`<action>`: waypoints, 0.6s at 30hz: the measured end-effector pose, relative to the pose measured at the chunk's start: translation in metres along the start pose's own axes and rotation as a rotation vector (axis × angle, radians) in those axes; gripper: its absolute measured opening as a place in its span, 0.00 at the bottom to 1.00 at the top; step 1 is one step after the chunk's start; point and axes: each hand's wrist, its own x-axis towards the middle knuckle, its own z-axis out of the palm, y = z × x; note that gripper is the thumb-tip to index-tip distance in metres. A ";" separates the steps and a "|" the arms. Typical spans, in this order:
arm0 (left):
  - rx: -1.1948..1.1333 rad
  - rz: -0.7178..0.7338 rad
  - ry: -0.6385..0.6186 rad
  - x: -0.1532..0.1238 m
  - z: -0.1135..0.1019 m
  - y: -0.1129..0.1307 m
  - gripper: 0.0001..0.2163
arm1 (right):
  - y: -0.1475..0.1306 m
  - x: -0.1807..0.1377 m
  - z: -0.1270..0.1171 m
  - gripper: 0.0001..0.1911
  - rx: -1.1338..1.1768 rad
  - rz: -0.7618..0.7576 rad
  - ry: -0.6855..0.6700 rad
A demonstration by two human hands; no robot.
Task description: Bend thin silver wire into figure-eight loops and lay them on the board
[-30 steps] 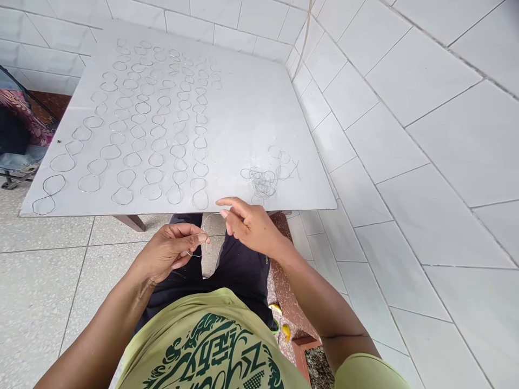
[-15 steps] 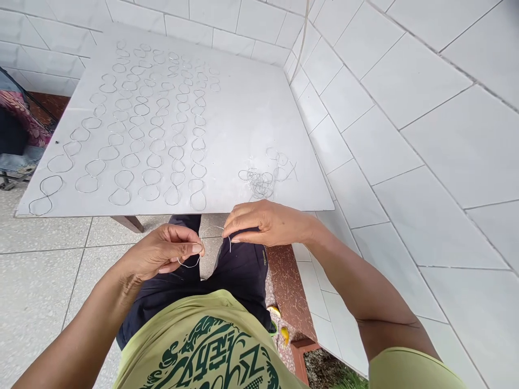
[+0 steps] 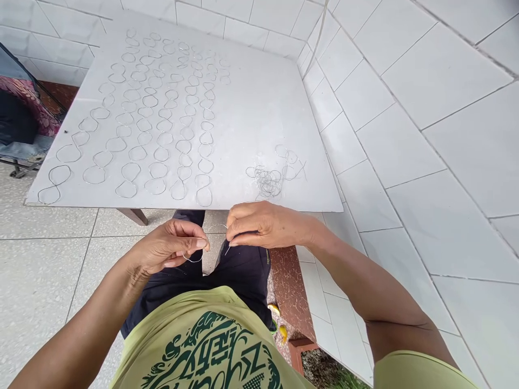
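A thin silvery wire point(image 3: 217, 225) bends in curves between my two hands, over my lap and just off the table's front edge. My left hand point(image 3: 172, 246) pinches it between thumb and fingertips, with a small curve hanging below. My right hand point(image 3: 259, 222) grips the other part, and a short straight end pokes out under its thumb. On the white table point(image 3: 259, 108), several figure-eight wire loops point(image 3: 130, 180) lie in rows on the left and middle. A tangled heap of wire pieces point(image 3: 268, 182) rests just beyond my right hand.
White wall tiles point(image 3: 397, 162) rise close along the right. A reddish-brown bench point(image 3: 290, 286) is under me at the right. A folding chair with dark cloth point(image 3: 18, 119) stands at the far left. A thin hose point(image 3: 320, 40) hangs at the back corner.
The view has shifted slightly, so the table appears a little farther right. Both hands keep hold of the wire; its loose end under my right thumb now slants down to the left.
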 end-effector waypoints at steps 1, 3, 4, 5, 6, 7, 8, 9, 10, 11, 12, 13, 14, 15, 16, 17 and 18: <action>0.005 0.004 0.010 0.000 0.001 0.000 0.13 | 0.002 0.000 0.001 0.06 0.013 0.016 0.010; 0.022 0.016 0.026 0.001 0.003 -0.001 0.13 | 0.005 0.000 0.003 0.06 0.030 0.052 0.016; 0.032 0.024 0.031 0.002 0.004 -0.001 0.13 | 0.006 0.001 0.003 0.07 0.034 0.068 0.014; 0.041 0.033 0.036 0.002 0.004 -0.002 0.13 | 0.006 0.001 0.004 0.07 0.033 0.082 0.012; 0.048 0.041 0.041 0.003 0.004 -0.003 0.13 | 0.007 0.002 0.004 0.07 0.029 0.097 0.013; 0.054 0.050 0.046 0.004 0.005 -0.003 0.13 | 0.007 0.002 0.004 0.07 0.023 0.111 0.012; 0.057 0.058 0.052 0.004 0.005 -0.004 0.13 | 0.007 0.003 0.004 0.07 0.015 0.125 0.010; 0.056 0.067 0.058 0.004 0.006 -0.005 0.13 | 0.007 0.003 0.004 0.07 0.005 0.139 0.008; 0.054 0.078 0.067 0.005 0.007 -0.005 0.13 | 0.007 0.003 0.004 0.07 -0.005 0.150 0.005; 0.053 0.090 0.077 0.005 0.008 -0.006 0.13 | 0.008 0.003 0.004 0.07 -0.014 0.160 0.004; 0.052 0.105 0.089 0.005 0.009 -0.006 0.13 | 0.008 0.003 0.005 0.08 -0.022 0.169 0.004; 0.052 0.119 0.102 0.005 0.010 -0.006 0.13 | 0.008 0.003 0.005 0.08 -0.030 0.178 0.007; 0.053 0.133 0.116 0.005 0.011 -0.006 0.13 | 0.009 0.003 0.005 0.08 -0.036 0.187 0.013; 0.056 0.143 0.129 0.006 0.012 -0.007 0.13 | 0.009 0.003 0.006 0.09 -0.042 0.197 0.019; 0.062 0.149 0.139 0.006 0.013 -0.007 0.14 | 0.010 0.003 0.007 0.09 -0.046 0.205 0.024; 0.070 0.152 0.145 0.006 0.013 -0.007 0.14 | 0.010 0.003 0.007 0.09 -0.050 0.212 0.028; 0.080 0.152 0.146 0.007 0.014 -0.007 0.14 | 0.011 0.003 0.008 0.10 -0.053 0.218 0.033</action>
